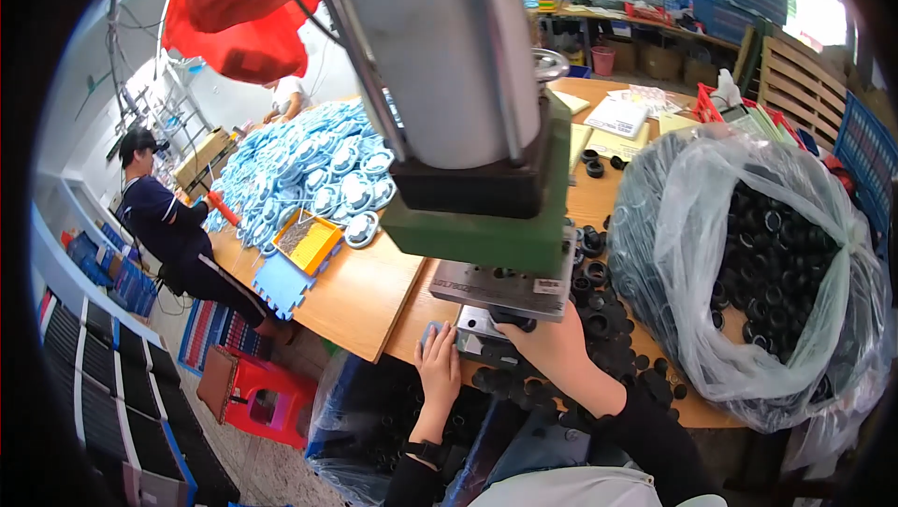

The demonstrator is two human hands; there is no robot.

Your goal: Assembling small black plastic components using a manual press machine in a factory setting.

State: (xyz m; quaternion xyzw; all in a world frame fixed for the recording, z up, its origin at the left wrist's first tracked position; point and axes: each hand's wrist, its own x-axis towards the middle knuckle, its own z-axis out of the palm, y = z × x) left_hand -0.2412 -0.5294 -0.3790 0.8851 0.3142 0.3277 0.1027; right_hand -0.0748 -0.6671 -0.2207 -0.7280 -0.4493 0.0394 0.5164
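In front of me stands a bench press with a grey cylinder (449, 58) above a green block (468, 234) and a steel plate (500, 284). Below that plate sits a metal base (479, 324). My right hand (554, 343) reaches in from the right, its thumb and fingers closed on a black round cap (513, 319) between plate and base; the far fingers are hidden. Left of the base, my left hand (438, 365) lies with fingers stretched out over a small grey piece (430, 331) at the table's edge. It holds nothing that I can see.
Loose black round parts (599, 315) cover the table right of the press, beside a large clear bag (673, 226) of them. A plastic-lined bin (327, 413) stands below. Pale blue round parts (318, 152), a yellow tray (309, 243) and a co-worker (164, 198) are left.
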